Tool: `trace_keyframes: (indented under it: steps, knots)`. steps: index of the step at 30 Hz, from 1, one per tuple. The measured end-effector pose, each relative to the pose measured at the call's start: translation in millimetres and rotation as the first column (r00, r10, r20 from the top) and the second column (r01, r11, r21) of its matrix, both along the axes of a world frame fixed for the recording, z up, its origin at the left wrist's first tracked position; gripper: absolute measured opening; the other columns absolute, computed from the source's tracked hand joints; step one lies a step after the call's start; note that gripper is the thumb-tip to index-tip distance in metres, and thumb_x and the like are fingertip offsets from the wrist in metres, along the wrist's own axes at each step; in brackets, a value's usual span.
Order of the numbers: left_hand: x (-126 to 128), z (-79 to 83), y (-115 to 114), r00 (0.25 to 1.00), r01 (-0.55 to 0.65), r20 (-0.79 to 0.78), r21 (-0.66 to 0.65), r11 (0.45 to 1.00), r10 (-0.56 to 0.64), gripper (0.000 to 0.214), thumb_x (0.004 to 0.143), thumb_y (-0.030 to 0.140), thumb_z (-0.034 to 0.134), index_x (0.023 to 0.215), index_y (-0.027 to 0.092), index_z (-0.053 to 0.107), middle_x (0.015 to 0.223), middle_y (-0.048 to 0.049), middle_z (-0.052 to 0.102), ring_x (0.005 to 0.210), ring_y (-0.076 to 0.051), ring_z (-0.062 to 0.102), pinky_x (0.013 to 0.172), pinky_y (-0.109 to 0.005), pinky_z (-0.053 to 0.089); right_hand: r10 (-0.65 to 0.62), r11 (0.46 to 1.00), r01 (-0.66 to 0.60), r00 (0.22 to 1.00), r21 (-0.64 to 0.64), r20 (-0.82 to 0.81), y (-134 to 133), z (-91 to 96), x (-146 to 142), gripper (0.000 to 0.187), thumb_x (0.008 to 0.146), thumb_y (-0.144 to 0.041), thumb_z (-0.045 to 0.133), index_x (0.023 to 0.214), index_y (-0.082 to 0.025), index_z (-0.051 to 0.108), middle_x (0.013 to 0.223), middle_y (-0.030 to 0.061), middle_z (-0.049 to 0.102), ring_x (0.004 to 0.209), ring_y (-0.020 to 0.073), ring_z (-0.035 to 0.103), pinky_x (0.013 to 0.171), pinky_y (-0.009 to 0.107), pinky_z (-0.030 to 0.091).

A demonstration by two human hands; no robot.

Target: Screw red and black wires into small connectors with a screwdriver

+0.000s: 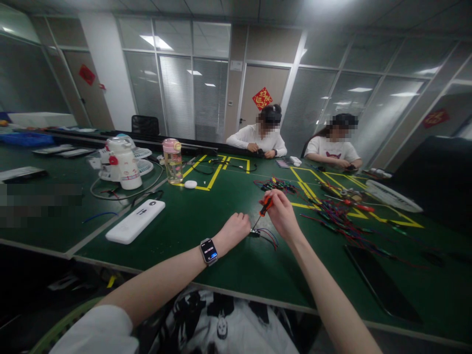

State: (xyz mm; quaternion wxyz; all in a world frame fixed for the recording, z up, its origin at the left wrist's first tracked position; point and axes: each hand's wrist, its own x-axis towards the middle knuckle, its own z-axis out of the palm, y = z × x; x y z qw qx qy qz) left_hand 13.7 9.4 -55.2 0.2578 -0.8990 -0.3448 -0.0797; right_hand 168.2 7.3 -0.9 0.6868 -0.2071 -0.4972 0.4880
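My right hand [280, 211] is closed around the handle of an orange and black screwdriver [266, 205]. The thin shaft slants down and left, its tip at a small wired module [254, 232] on the green table. Red, blue and black wires trail from that module to the right. With its fingers curled, my left hand [236, 228] rests at the module's left end and appears to grip it; the fingertips are partly hidden. A smartwatch [209, 251] is on my left wrist.
Bundles of wired modules [337, 216] lie to the right, beyond a black phone [381, 282]. On the left are a white power bank [135, 221], a white bottle [127, 164] and a clear pink-lidded bottle [172, 161]. Two people [258, 135] sit working across the table.
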Motion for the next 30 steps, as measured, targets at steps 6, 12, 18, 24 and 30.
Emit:
trace_keyframes:
  steps: [6, 12, 18, 24, 30]
  knots:
    - [-12.9, 6.5, 5.6, 0.99, 0.034, 0.138, -0.134, 0.99, -0.015, 0.017, 0.085, 0.005, 0.048, 0.095, 0.011, 0.062, 0.099, -0.0105, 0.059, 0.089, -0.021, 0.056, 0.073, -0.031, 0.045, 0.02, 1.0, -0.02, 1.0, -0.019, 0.001, -0.6, 0.4, -1.0, 0.019, 0.073, -0.04, 0.074, 0.083, -0.026, 0.067, 0.082, -0.0021, 0.059, 0.075, 0.0121, 0.054, 0.079, 0.029, 0.051]
    - [-24.1, 9.0, 20.7, 0.886, 0.227, 0.463, -0.488, 0.843, 0.03, 0.027, 0.085, 0.015, 0.05, 0.106, 0.019, 0.066, 0.096, -0.0042, 0.061, 0.088, -0.015, 0.058, 0.08, -0.025, 0.046, 0.014, 0.999, -0.014, 1.0, -0.032, -0.001, -1.6, 2.4, 0.7, 0.02, 0.071, -0.04, 0.076, 0.082, -0.026, 0.067, 0.081, -0.0016, 0.06, 0.073, 0.0129, 0.055, 0.077, 0.03, 0.051]
    - [-25.2, 10.8, 24.2, 0.821, 0.397, 0.571, -0.607, 0.689, 0.03, 0.028, 0.078, 0.019, 0.057, 0.104, 0.017, 0.068, 0.088, -0.0032, 0.062, 0.078, -0.014, 0.058, 0.074, -0.024, 0.046, 0.02, 1.0, -0.02, 0.999, -0.011, 0.047, -1.1, 1.3, 1.5, 0.02, 0.075, -0.041, 0.072, 0.083, -0.024, 0.067, 0.076, -0.0014, 0.06, 0.073, 0.0133, 0.056, 0.076, 0.029, 0.05]
    - [-22.9, 6.1, 26.7, 0.787, 0.435, 0.614, -0.617, 0.656, 0.055, 0.027, 0.078, 0.035, 0.066, 0.097, 0.017, 0.07, 0.091, -0.004, 0.063, 0.081, -0.016, 0.059, 0.075, -0.026, 0.046, 0.034, 0.999, -0.036, 0.997, 0.029, 0.07, 0.4, -1.9, 2.1, 0.015, 0.08, -0.038, 0.068, 0.086, -0.025, 0.067, 0.079, -0.0006, 0.061, 0.075, 0.0141, 0.058, 0.073, 0.028, 0.049]
    - [-18.1, 1.6, 25.2, 0.775, 0.414, 0.627, -0.598, 0.686, 0.079, 0.018, 0.078, 0.033, 0.067, 0.086, 0.016, 0.07, 0.086, -0.0034, 0.065, 0.079, -0.016, 0.059, 0.074, -0.025, 0.045, 0.014, 0.999, -0.023, 0.984, 0.049, 0.18, 1.6, -2.3, 3.7, 0.022, 0.084, -0.04, 0.063, 0.1, -0.025, 0.066, 0.085, 0.0013, 0.066, 0.079, 0.0148, 0.061, 0.074, 0.027, 0.049]
